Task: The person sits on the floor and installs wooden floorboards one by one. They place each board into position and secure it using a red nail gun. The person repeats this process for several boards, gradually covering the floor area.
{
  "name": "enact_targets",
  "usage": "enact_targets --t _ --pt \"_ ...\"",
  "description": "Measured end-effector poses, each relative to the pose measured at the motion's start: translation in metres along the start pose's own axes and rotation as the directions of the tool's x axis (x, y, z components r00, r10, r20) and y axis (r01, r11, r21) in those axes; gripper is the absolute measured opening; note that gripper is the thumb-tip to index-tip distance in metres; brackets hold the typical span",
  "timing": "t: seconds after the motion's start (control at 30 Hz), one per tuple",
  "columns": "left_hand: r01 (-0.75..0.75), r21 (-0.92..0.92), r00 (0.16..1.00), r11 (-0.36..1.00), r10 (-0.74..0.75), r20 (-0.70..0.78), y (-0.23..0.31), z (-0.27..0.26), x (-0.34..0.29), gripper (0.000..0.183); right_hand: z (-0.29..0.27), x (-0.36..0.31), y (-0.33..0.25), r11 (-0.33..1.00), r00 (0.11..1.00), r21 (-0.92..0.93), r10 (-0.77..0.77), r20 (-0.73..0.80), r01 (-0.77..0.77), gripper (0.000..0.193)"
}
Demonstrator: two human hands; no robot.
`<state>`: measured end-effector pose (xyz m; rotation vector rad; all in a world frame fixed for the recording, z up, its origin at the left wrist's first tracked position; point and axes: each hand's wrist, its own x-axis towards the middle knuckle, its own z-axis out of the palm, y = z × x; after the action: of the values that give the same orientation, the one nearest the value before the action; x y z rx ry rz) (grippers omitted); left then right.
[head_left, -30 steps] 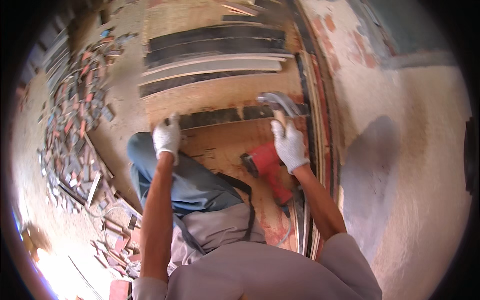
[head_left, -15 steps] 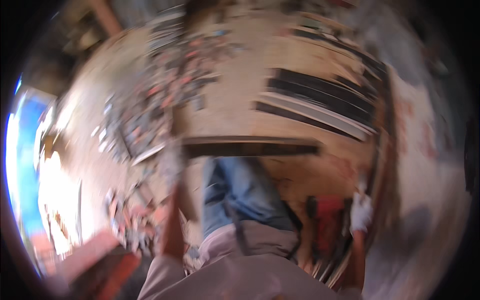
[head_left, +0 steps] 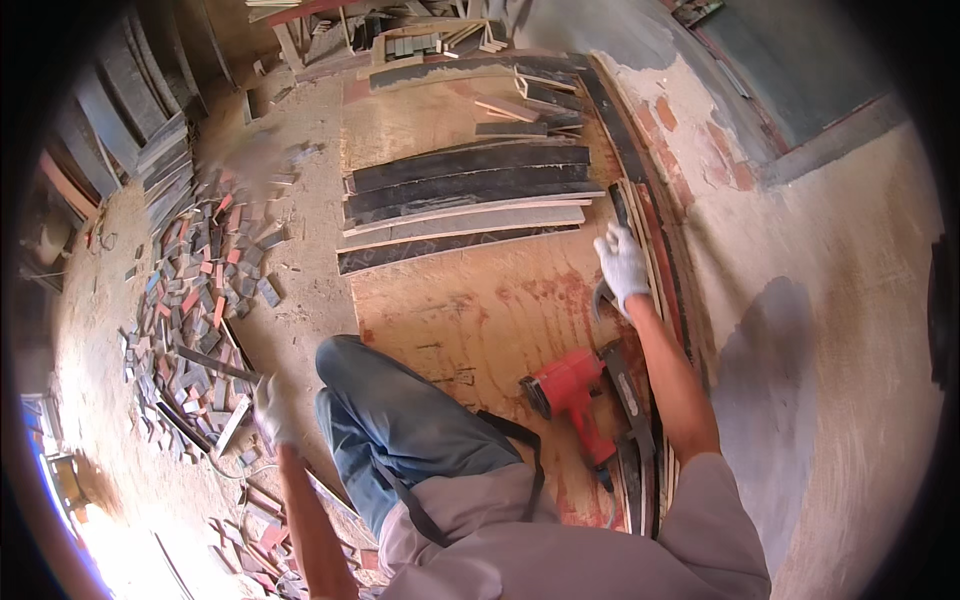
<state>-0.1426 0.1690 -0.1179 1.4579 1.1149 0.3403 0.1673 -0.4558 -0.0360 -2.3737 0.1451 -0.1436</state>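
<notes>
Right white-gloved hand (head_left: pixel 622 264) has moved up the plywood floor (head_left: pixel 480 310) vs 1 s ago, now clamped on a dark curved metal tool (head_left: pixel 603 292) beside the stacked long dark wood strips (head_left: pixel 640 240). Left gloved hand (head_left: pixel 270 412), knee-side before, hangs blurred over scattered wood offcuts (head_left: pixel 200 300); can't tell its grip. Red nail gun (head_left: pixel 575 395) lies unheld by the knee.

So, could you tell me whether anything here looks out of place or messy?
Yes: small wood offcuts lie scattered loose on the floor beside the left hand, unlike the dark strips laid neatly in rows.
</notes>
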Motion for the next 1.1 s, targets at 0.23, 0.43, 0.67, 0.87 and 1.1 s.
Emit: enact_targets --t 0.23,0.43,0.67,0.87,1.1 --pt "-0.412 0.184 0.898 0.893 0.363 0.247 0.113 0.2 0.012 0.057 0.019 0.159 0.05 0.986 0.991 -0.098 0.129 -0.028 -0.131 0.067" --pt "-0.403 0.499 0.912 0.767 0.291 0.288 0.158 0.217 0.06 0.07 0.056 0.115 -0.028 0.768 0.88 0.437 0.361 0.31 -0.469 0.049" --pt "-0.34 -0.007 0.867 0.941 0.316 0.386 0.137 0.23 0.026 0.065 -0.017 0.025 0.013 0.778 0.955 0.563 0.163 0.247 -0.278 0.036" --pt "-0.382 0.138 0.884 0.914 0.317 0.345 0.074 0.198 -0.026 0.05 -0.007 -0.057 0.051 0.885 0.986 0.456 -0.149 0.078 0.097 0.027" --pt "-0.252 0.125 0.944 0.96 0.216 0.249 0.104 0.203 -0.05 0.036 0.006 -0.062 0.019 0.964 0.958 0.066 -0.264 0.108 0.258 0.032"
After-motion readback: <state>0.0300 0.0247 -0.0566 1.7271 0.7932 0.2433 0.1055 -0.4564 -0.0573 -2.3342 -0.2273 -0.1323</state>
